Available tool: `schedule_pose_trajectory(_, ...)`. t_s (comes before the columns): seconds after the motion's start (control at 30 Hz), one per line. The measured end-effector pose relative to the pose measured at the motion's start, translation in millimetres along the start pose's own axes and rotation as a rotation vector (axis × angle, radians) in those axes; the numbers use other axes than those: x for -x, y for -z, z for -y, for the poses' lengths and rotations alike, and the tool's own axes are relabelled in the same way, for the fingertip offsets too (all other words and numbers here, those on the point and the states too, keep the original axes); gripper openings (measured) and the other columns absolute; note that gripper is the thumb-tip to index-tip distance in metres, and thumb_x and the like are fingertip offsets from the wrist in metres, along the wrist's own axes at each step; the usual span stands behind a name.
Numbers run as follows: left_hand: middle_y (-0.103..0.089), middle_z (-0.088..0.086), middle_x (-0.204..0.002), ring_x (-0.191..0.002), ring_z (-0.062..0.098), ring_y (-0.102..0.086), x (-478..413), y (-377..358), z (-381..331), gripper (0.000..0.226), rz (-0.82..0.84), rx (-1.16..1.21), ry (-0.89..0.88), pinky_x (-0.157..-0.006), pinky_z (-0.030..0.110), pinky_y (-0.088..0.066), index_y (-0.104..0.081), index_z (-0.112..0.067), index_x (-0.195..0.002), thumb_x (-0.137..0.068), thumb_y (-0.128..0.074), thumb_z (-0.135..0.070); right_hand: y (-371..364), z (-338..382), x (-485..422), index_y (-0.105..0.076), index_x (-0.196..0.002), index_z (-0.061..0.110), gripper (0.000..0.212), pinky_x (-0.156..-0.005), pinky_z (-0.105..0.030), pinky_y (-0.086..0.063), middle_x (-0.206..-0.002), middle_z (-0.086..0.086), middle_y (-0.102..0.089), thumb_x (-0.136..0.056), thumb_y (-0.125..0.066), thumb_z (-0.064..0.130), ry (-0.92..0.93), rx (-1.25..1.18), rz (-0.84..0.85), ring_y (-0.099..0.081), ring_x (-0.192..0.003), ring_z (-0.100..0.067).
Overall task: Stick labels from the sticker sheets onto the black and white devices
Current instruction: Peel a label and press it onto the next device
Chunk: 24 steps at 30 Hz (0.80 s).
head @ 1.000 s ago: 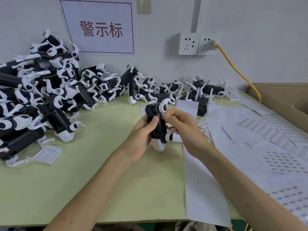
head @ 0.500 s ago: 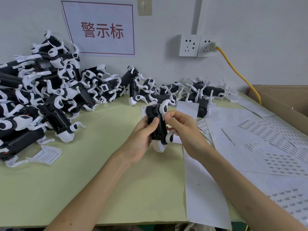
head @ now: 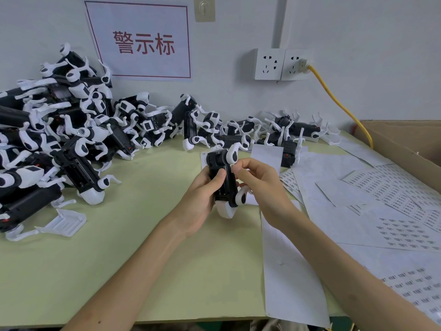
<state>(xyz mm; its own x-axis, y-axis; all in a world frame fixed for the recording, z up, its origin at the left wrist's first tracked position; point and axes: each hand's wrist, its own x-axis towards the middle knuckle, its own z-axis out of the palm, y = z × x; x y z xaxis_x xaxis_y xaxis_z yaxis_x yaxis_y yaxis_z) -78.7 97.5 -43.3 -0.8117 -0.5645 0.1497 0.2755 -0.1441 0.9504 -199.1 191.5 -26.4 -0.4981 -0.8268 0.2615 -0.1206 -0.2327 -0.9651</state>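
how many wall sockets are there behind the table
2, side by side on the wall: the left socket has nothing plugged in, and the right socket has the yellow cable plugged in. None seems hidden.

Bright, even light, faint shadows; sharp centre, wide-angle bending at edges.

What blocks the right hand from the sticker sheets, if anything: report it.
Probably nothing: the sticker sheets lie flat beside the right hand, nothing between; its fingers must first leave the device.
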Motion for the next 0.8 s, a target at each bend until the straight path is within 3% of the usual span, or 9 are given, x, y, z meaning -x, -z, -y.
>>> schedule_pose_trajectory(0.2, -0.065, 0.017, -0.131, -0.12, 0.028, -0.062, 0.8, 3.0, 0.3, 0.05, 0.0, -0.047, 0.006, -0.11, 0.043, -0.047, -0.052, -0.008, -0.141, -0.097, -0.05, -0.032, 2.3, -2.4, 0.0, -0.067, -0.082, 0.015, 0.016, -0.056, -0.011, -0.043, -0.072, 0.01, -0.068, -0.098, -0.065, 0.012, 0.017, 0.016, -0.014, -0.06, -0.055, -0.006)
schedule_pose_trajectory(0.3, -0.068, 0.011, -0.119, -0.11, 0.023, -0.064, 1.9, 4.6, -1.6, 0.049, 0.012, -0.061, 0.019, -0.102, 0.038, -0.05, -0.054, -0.007, -0.137, -0.097, -0.05, -0.034, 2.6, -2.7, -0.5, -0.064, -0.076, 0.011, 0.02, -0.053, -0.009, -0.041, -0.068, 0.011, -0.067, -0.095, -0.069, 0.012, 0.001, 0.001, -0.033, -0.059, -0.056, -0.002)
schedule_pose_trajectory(0.43, -0.073, 0.004, -0.106, -0.1, 0.018, -0.068, 1.5, 6.8, -3.5, 0.04, 0.063, 0.028, 0.056, -0.086, 0.028, -0.055, -0.065, -0.014, -0.125, -0.098, -0.047, -0.038, 2.1, -1.7, -0.6, -0.054, -0.064, 0.014, 0.036, -0.048, -0.01, -0.037, -0.068, -0.001, -0.061, -0.093, -0.074, 0.019, -0.078, -0.049, -0.026, -0.054, -0.052, -0.008)
schedule_pose_trajectory(0.53, -0.072, 0.004, -0.105, -0.095, 0.016, -0.07, 1.8, 5.1, -4.2, 0.04, 0.102, 0.113, 0.079, -0.079, 0.025, -0.056, -0.069, -0.014, -0.12, -0.1, -0.046, -0.04, 4.4, 1.9, -0.5, -0.058, -0.073, 0.015, 0.024, -0.061, -0.02, -0.039, -0.077, -0.005, -0.057, -0.086, -0.075, 0.025, -0.123, -0.093, 0.04, -0.051, -0.07, -0.019)
schedule_pose_trajectory(0.63, -0.071, 0.003, -0.103, -0.094, 0.016, -0.07, 1.9, 4.7, -5.4, 0.042, 0.124, 0.184, 0.099, -0.078, 0.025, -0.056, -0.073, -0.015, -0.116, -0.1, -0.045, -0.042, 6.3, 3.8, -0.1, -0.061, -0.077, 0.018, 0.011, -0.072, -0.03, -0.04, -0.077, -0.001, -0.056, -0.082, -0.066, 0.025, -0.107, -0.156, 0.085, -0.051, -0.076, -0.019)
schedule_pose_trajectory(0.8, -0.067, 0.01, -0.123, -0.113, 0.019, -0.067, 2.9, 2.9, -5.1, 0.045, 0.148, 0.16, 0.09, -0.089, 0.029, -0.056, -0.065, -0.014, -0.131, -0.104, -0.042, -0.041, 2.5, -0.4, 0.6, -0.059, -0.079, 0.012, 0.023, -0.067, -0.031, -0.045, -0.076, -0.007, -0.056, -0.087, -0.075, 0.027, -0.054, -0.067, 0.032, -0.053, -0.07, -0.021)
